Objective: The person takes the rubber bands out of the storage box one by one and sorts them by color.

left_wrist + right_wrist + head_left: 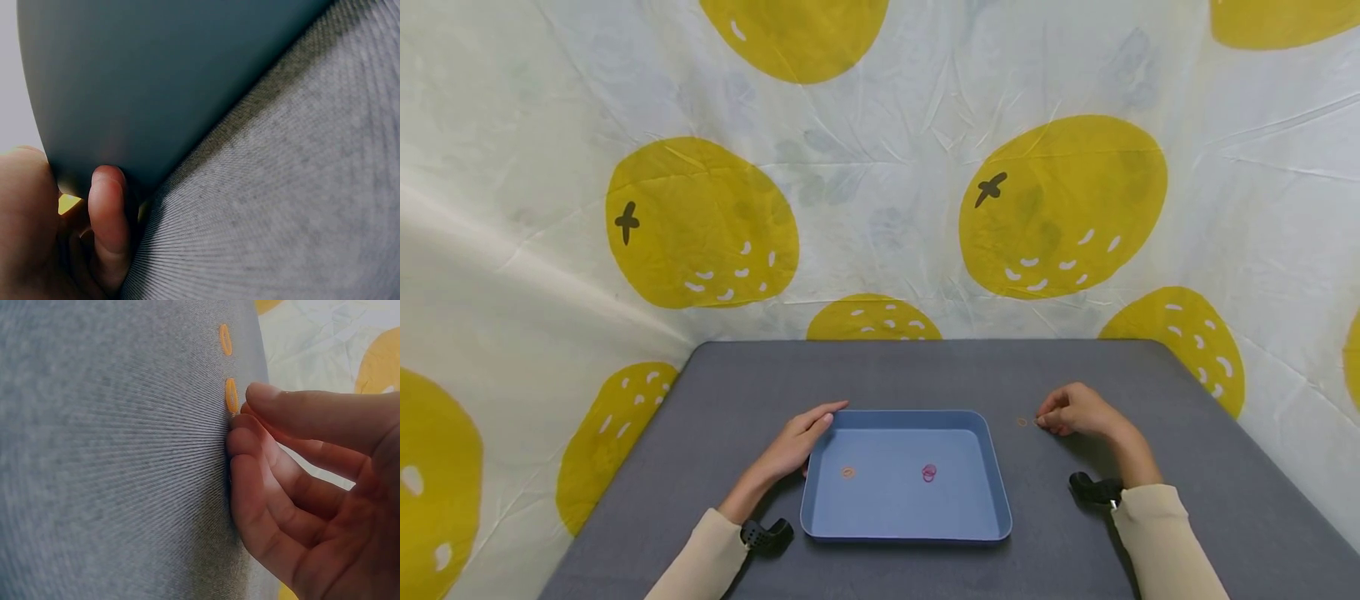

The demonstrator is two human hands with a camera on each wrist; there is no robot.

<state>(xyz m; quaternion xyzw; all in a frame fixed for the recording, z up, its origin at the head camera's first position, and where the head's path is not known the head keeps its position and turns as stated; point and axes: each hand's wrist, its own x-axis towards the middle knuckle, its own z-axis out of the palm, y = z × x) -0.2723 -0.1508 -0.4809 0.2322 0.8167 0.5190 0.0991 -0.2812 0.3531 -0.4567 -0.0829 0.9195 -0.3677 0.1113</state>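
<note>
A blue rectangular tray [906, 533] lies on the grey table. My left hand [796, 442] holds its far left corner, thumb over the rim; in the left wrist view a curled finger [107, 206] touches the outer wall. Inside the tray are orange rubber bands [847, 472] on the left and pink rubber bands [929, 472] right of the middle. My right hand [1078, 410] is low over the table right of the tray, fingers bent. Its thumb and index fingertips are close beside an orange rubber band [232, 395] on the table. Another orange rubber band [225, 339] lies farther off.
The grey table [917, 379] runs back to a white cloth [880, 233] printed with yellow fruit, hanging behind and at both sides. Black wrist devices [766, 537] are strapped on both forearms, below the cream sleeves' edges.
</note>
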